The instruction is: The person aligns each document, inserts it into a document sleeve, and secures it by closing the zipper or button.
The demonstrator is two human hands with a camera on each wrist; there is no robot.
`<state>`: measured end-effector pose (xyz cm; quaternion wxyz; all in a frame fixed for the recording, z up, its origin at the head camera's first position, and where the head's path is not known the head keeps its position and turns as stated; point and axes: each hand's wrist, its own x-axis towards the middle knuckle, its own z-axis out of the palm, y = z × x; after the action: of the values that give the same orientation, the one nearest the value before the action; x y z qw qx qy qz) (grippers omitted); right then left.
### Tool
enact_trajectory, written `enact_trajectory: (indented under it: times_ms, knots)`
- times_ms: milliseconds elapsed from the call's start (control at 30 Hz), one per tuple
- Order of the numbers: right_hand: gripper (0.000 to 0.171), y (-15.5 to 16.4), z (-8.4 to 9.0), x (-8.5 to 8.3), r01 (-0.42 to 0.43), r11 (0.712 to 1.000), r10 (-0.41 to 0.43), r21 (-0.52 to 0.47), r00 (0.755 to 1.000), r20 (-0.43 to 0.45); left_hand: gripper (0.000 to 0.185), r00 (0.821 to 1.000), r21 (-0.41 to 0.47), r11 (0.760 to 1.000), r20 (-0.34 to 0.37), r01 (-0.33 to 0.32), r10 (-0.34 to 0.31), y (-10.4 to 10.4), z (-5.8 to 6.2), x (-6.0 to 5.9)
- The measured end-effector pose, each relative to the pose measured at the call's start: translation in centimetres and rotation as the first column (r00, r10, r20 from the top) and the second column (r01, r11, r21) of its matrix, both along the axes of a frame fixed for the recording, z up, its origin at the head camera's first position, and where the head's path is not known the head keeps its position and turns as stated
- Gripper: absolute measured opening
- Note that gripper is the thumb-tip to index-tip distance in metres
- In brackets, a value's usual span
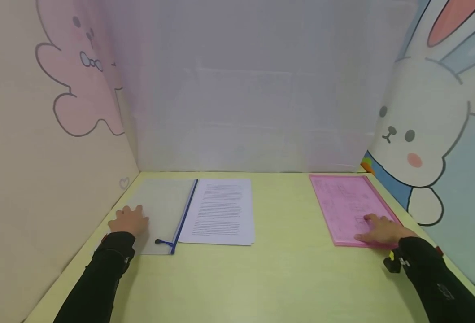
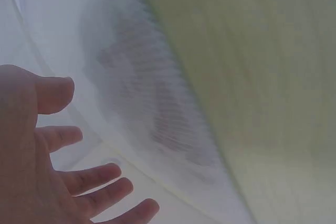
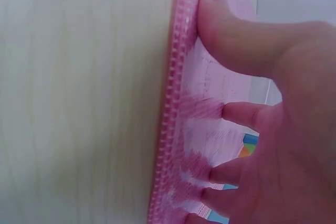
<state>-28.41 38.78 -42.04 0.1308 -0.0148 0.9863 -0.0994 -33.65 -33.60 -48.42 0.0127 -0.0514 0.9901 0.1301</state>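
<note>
My left hand (image 1: 129, 220) is over the left part of a clear zip folder (image 1: 166, 199) with a blue zipper edge. In the left wrist view its fingers (image 2: 92, 179) are spread apart and relaxed, and the hand's blurred reflection shows on the plastic. At the right, my right hand (image 1: 385, 231) rests its fingertips on the lower right part of a translucent pink folder (image 1: 336, 202), through which printed lines show. Up close, the thumb (image 3: 212, 19) lies near the folder's ribbed edge (image 3: 170, 93), and the other fingers touch its top, spread out.
A stack of printed paper sheets (image 1: 221, 211) lies right beside the blue zipper edge. The pale yellow table (image 1: 277, 278) is bounded by a left wall (image 1: 51, 179), a whitish back panel (image 1: 253, 103) and a right wall with a painted rabbit (image 1: 427, 103).
</note>
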Motion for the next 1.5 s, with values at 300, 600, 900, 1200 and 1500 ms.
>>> enact_trajectory:
  times_ms: [300,600,900,1200,1500]
  knots:
    - [0.110,0.0,0.4,-0.1,0.004,1.000,-0.004,0.007,1.000,0.024,0.099,0.986,0.117,0.986,0.131,-0.120,0.104,-3.9,0.3,1.2]
    - [0.111,-0.1,0.3,-0.1,0.011,1.000,-0.012,0.006,1.000,0.027,0.119,0.979,0.112,0.979,0.132,-0.169,0.154,-4.0,1.3,1.8]
    - [0.112,0.1,-0.1,-0.3,0.010,1.000,-0.010,0.012,1.000,0.019,0.080,0.964,0.212,0.944,0.138,-0.251,0.226,-3.9,3.2,1.5]
    - [0.111,0.0,0.3,-0.3,0.009,1.000,-0.009,-0.001,1.000,0.027,0.039,0.979,0.219,0.956,-0.008,-0.195,0.202,-1.9,8.2,2.0]
    - [0.110,-0.2,0.5,-0.3,0.018,1.000,-0.018,-0.014,0.999,0.044,0.044,0.984,0.234,0.972,-0.162,-0.034,0.074,1.8,14.7,2.4]
